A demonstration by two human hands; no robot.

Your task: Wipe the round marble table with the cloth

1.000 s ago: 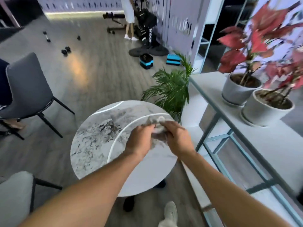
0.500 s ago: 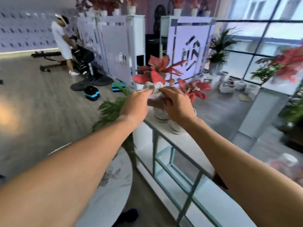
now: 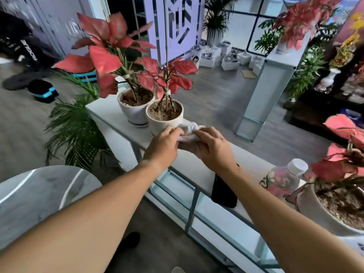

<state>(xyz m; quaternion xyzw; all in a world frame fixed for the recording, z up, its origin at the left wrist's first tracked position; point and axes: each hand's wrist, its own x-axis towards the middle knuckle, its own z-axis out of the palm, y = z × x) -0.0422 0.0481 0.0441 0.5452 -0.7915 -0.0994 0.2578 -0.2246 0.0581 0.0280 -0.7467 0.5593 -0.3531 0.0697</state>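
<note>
Both the left hand [image 3: 164,145] and right hand [image 3: 213,147] grasp the white cloth [image 3: 188,132] over the console shelf [image 3: 110,113], right of the marble table [image 3: 39,194]; blurred lettering at far left stays unreadable.

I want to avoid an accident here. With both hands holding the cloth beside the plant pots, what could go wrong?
The left hand sits close to the nearest white pot; a push might tip it and spill soil. The cloth held with the right hand could also snag low red leaves.
</note>
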